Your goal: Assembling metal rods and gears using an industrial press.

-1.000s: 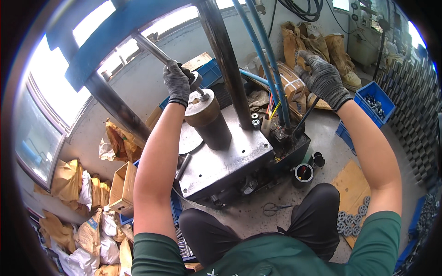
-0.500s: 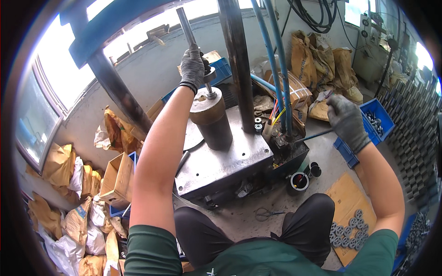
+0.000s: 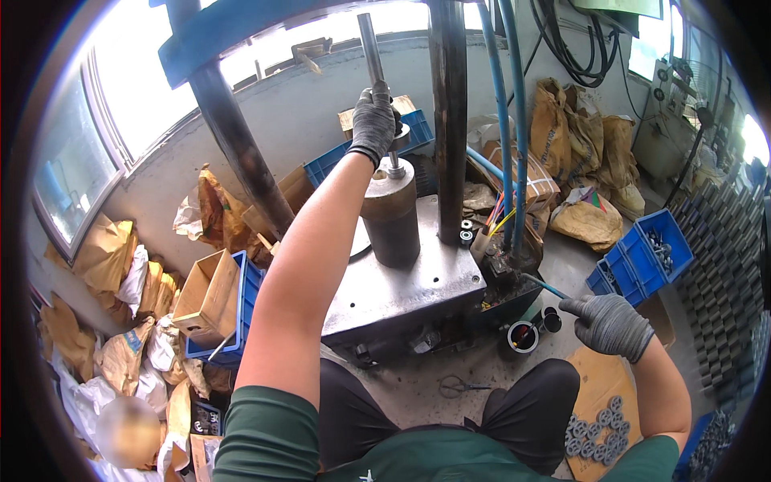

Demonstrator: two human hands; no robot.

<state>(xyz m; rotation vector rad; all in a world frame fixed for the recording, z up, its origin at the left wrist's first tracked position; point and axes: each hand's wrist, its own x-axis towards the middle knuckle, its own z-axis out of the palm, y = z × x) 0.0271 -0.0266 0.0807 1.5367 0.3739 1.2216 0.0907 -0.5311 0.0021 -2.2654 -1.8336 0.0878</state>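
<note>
My gloved left hand [image 3: 373,127] is closed round an upright steel rod [image 3: 370,50], just above a round collar [image 3: 402,138] partly hidden by the glove. Below it, a slimmer shaft [image 3: 394,163] meets the top of a thick steel cylinder [image 3: 391,229]. That cylinder stands on the flat metal bed [image 3: 418,281] of a press. Over to the right, my gloved right hand [image 3: 608,323] is closed on the outer end of a thin blue lever [image 3: 542,284], which comes out of the unit beside the press.
Dark steel columns [image 3: 448,120] and blue pipes [image 3: 520,120] rise around the bed. Blue bins [image 3: 634,261] of small metal parts stand at right. Grey wheel-shaped parts [image 3: 598,434] lie on cardboard, scissors [image 3: 463,387] on the floor near black cups [image 3: 522,339]. Sacks [image 3: 120,365] crowd the left.
My right hand has come down and toward me and now grips the lever, which has swung lower. My left hand still holds the rod. The whole view has shifted slightly.
</note>
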